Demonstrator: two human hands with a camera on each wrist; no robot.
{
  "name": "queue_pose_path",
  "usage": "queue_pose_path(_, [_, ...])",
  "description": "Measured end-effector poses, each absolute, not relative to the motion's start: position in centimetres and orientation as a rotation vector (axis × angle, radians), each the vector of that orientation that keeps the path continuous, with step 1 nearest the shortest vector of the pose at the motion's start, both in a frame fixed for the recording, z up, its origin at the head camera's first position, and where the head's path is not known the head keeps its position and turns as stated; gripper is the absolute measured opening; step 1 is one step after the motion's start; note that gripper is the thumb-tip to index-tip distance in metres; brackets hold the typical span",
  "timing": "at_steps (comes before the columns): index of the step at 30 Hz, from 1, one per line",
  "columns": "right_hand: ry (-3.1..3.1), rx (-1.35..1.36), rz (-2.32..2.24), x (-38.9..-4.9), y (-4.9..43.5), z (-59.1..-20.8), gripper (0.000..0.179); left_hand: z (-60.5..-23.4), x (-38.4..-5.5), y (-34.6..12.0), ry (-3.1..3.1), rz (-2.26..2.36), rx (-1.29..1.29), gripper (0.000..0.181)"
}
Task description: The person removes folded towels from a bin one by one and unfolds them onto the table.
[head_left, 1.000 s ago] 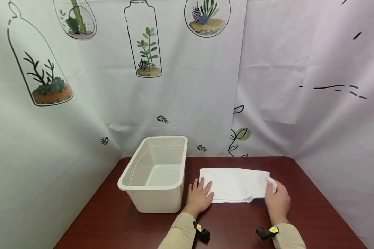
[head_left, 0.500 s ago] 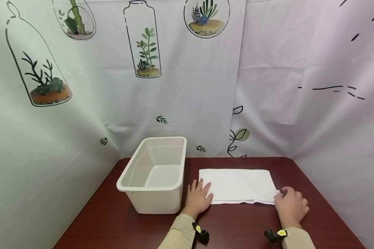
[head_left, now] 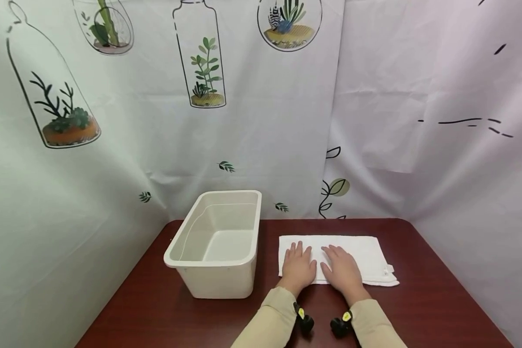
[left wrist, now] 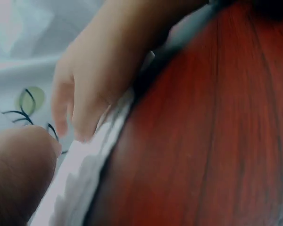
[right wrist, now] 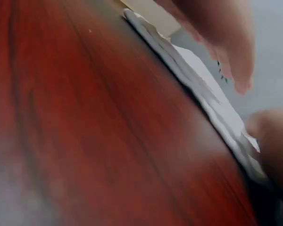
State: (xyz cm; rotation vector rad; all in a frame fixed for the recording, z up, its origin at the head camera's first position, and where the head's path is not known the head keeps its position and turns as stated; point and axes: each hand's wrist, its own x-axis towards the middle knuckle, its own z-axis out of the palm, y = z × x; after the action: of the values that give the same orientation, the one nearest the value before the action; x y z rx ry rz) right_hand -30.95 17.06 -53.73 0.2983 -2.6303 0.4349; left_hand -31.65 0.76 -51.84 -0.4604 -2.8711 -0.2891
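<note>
A white towel (head_left: pixel 369 256), folded into a flat rectangle, lies on the table with a small label at its right edge. My left hand (head_left: pixel 298 267) rests on its left part, fingers straight and slightly spread. Close beside it, my right hand (head_left: pixel 342 270) lies over the towel's middle, also with extended fingers. The left wrist view shows the towel's layered front edge (left wrist: pixel 80 174) with the right hand (left wrist: pixel 99 70) above it. From the right wrist, the towel (right wrist: pixel 203 89) appears as a thin stack below the left hand (right wrist: pixel 221 33).
Left of the towel stands a cream plastic bin (head_left: pixel 217 278), with nothing inside it. The dark red wooden table (head_left: pixel 156 314) ends at a white hanging cloth (head_left: pixel 265 140) printed with plants in jars.
My right hand has let go of the towel's right end and moved left onto its middle. My left hand has shifted slightly right. The towel's right end now lies flatter and spread out.
</note>
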Motion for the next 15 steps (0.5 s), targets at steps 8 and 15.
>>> queue_pose_path(8, [-2.895,0.238,0.568,-30.7,19.6,-54.5,0.069,-53.1,-31.9,0.5,-3.019,-0.206,-0.482,0.054])
queue_pose_path(15, [-2.907,0.109,0.509,-29.9,25.3,-54.7,0.077,-52.8,-31.7,-0.7,-3.021,-0.297,-0.543,0.058])
